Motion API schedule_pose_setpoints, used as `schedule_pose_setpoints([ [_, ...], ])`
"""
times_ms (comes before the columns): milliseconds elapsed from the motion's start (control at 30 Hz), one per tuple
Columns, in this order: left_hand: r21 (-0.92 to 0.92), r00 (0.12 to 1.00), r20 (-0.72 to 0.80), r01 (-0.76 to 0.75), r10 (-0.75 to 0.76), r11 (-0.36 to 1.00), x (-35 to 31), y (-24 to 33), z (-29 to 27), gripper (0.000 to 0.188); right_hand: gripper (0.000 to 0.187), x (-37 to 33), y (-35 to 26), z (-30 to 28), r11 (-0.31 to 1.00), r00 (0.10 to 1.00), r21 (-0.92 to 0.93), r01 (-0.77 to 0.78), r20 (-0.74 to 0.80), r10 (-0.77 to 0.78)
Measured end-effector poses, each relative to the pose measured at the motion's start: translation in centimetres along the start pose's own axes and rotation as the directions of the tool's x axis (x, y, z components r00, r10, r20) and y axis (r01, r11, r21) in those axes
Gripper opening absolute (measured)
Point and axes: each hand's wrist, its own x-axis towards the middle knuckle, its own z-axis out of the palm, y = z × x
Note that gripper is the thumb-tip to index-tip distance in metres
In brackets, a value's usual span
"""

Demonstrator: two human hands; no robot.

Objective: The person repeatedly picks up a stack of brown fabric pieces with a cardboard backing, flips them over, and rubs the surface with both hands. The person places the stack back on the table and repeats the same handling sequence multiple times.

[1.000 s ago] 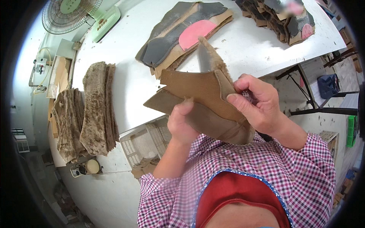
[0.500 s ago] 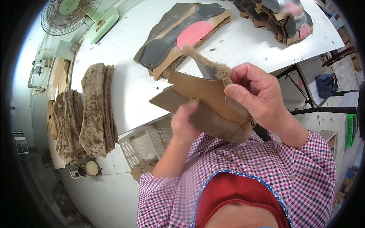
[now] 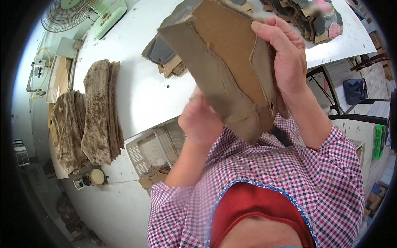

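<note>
A boot upper (image 3: 240,49) of brown suede, with grey-brown side panels and stitched seams, is spread broad side up above the table edge. My right hand (image 3: 287,58) is closed on its right edge, thumb on the front face. At its lower left edge is my left hand (image 3: 201,120), blurred, with the fingers mostly hidden behind the piece. Behind it on the table lies a stack of grey and tan cut pieces (image 3: 159,51), largely covered by the upper.
Two stacks of mottled brown fur pieces (image 3: 101,111) hang over the table's left edge. A fan (image 3: 68,12) stands far left. More piled pieces (image 3: 308,20) lie at the back right. Under the table (image 3: 144,99) is a pale plastic crate (image 3: 151,151).
The boot upper has been raised away from me and turned to show its broad stitched side. The brown fur strip at its top no longer shows. My left hand has moved lower on the edge.
</note>
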Motion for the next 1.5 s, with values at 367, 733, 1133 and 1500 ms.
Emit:
schedule_pose_setpoints([
  [367,0.558,0.901,-0.04,0.379,-0.432,0.739,-2.6,-2.7,-0.1,0.051,0.026,3.4,1.5,-0.5,0.992,0.986,-0.11,-0.069,-0.158,0.051],
  [733,0.185,0.982,-0.145,0.15,-0.124,0.971,-2.7,2.0,3.3,0.05,0.048,-7.0,1.2,-4.9,0.77,0.751,0.058,-0.635,0.277,0.599],
  [1133,0.188,0.986,-0.153,0.099,-0.071,0.977,-3.1,1.6,5.5,0.057,0.017,-1.4,2.7,-5.9,0.885,0.985,-0.464,0.037,0.169,0.047],
  [1500,0.333,0.981,-0.196,0.078,-0.012,0.94,-2.2,1.1,5.1,0.056,0.035,-3.8,6.7,-4.3,0.844,0.815,-0.33,-0.423,0.27,0.513],
])
